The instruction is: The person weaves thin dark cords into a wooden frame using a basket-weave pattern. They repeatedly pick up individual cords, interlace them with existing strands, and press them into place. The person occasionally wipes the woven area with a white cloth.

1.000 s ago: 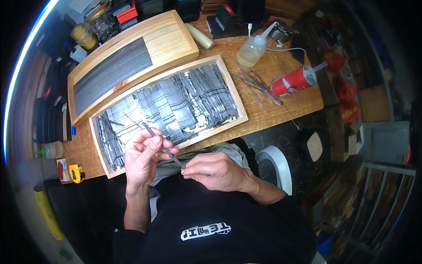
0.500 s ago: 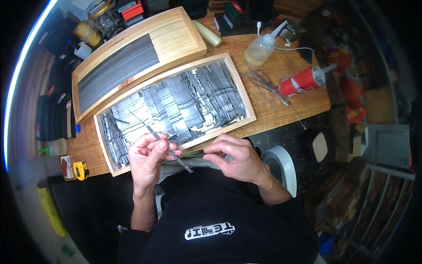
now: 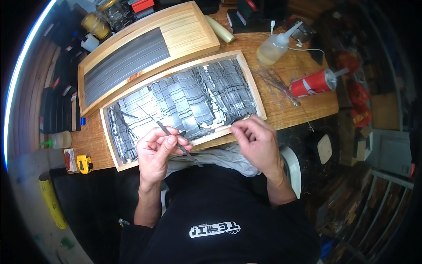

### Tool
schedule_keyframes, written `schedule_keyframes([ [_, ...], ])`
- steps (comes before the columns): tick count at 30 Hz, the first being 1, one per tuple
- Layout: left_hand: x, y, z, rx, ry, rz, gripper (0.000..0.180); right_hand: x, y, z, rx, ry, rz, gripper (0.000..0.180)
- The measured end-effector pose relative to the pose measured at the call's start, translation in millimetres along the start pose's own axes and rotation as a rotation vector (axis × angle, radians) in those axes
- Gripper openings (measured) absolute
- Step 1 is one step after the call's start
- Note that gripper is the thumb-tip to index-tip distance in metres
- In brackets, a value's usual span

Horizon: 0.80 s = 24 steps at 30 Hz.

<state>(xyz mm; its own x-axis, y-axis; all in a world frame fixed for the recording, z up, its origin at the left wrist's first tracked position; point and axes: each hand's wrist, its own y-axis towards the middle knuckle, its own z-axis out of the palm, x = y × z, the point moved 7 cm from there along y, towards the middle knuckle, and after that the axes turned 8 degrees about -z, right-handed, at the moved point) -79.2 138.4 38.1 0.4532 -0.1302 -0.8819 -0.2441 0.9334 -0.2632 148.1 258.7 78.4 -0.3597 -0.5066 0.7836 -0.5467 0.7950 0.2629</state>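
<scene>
Left hand (image 3: 157, 152) pinches a thin grey strip (image 3: 173, 136) between thumb and fingers (image 3: 169, 141), closed on it; the strip runs diagonally, upper end over the near tray, lower end pointing down toward the person's dark shirt (image 3: 220, 211). Right hand (image 3: 257, 141) sits at the near right corner of that tray, fingers loosely curled with tips close together; can't tell whether anything is between them. The near wooden tray (image 3: 259, 94) is full of grey strips (image 3: 189, 99) piled in overlapping bundles, unsorted. Behind it, touching or just beside, a second wooden tray (image 3: 193, 31) holds grey strips (image 3: 125, 61) laid flat and parallel in a neat band. On the bench (image 3: 299, 70), right of the trays: a clear squeeze bottle (image 3: 274, 46) with a nozzle, a red can (image 3: 314, 82) lying on its side, and a few loose strips (image 3: 279, 86) between them. Left edge of the bench: a small yellow tape measure (image 3: 83, 163) and a small bottle (image 3: 59, 140) with a green tip. Jars (image 3: 103, 20) sit at the far left corner.
</scene>
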Motion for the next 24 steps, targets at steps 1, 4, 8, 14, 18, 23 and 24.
schedule_keyframes([
  [1, -0.1, 0.0, 0.8, 0.005, 0.012, 0.009, 0.019, -0.5, 4.7, -0.9, -0.022, -0.045, -0.019, 0.006],
  [4, -1.2, -2.8, 1.5, 0.010, 0.033, 0.045, 0.019, -0.2, 25.7, 3.7, -0.043, -0.159, -0.083, 0.006],
  [8, -2.5, -1.8, 1.6, -0.029, 0.028, 0.020, 0.019, 6.5, 55.6, 25.7, 0.055, -0.267, -0.125, 0.009],
  [14, -1.1, -0.6, 0.8, -0.021, -0.049, 0.042, 0.020, 3.6, 65.5, 43.6, 0.154, -0.379, -0.107, 0.017],
  [18, -3.4, 0.7, 2.3, -0.018, -0.067, 0.038, 0.020, 0.3, 67.5, 41.2, 0.087, -0.322, -0.026, 0.015],
  [23, -5.0, 1.5, -2.7, -0.044, -0.119, -0.007, 0.017, 13.4, 57.5, 26.1, 0.028, 0.065, -0.021, 0.006],
  [24, -6.8, 1.3, -2.4, -0.024, -0.135, -0.023, 0.017, 19.3, 55.6, 21.1, 0.044, 0.027, -0.084, 0.005],
])
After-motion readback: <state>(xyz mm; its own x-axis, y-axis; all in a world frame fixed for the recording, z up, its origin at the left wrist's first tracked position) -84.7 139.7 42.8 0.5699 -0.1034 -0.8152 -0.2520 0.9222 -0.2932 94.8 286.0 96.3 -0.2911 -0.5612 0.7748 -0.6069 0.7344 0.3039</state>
